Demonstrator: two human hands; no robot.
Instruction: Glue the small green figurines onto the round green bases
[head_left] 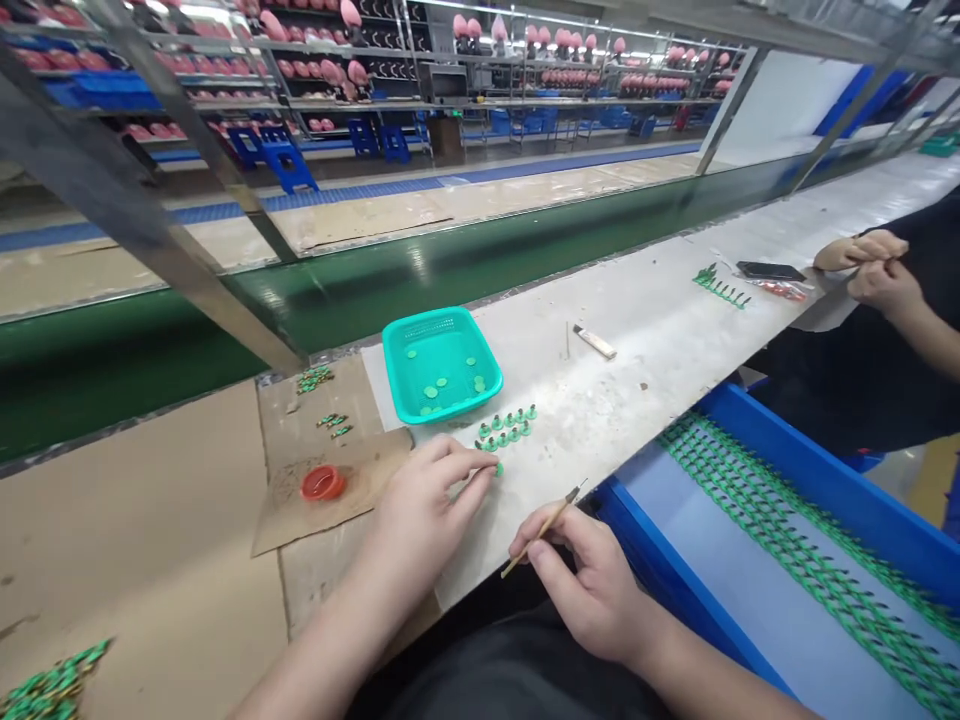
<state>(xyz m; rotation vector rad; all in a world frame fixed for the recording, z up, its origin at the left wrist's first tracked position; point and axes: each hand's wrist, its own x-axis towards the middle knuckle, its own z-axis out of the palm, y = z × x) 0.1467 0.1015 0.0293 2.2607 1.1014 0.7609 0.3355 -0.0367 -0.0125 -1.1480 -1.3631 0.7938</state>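
Note:
My left hand [431,500] is closed in a pinch, thumb and forefinger on a small green piece [499,469] at the worktable surface. Just beyond it stand two short rows of small green discs with brown upright tips [508,423]. In my right hand [581,570], near the table's front edge, is a thin wooden-handled paintbrush [553,522], its dark tip pointing up and to the right. An orange-red cup [322,483] with red contents sits on cardboard left of my left hand. Behind the rows, a turquoise plastic basket [442,312] holds several loose pale green discs.
Small green-and-gold pieces lie on cardboard in piles [56,685]. A flat-handled tool [595,342] rests on the table [637,300]. At right, a blue bin [840,505] contains rows of green pieces. Beyond it are a co-worker's hands [877,265] and a phone [770,271].

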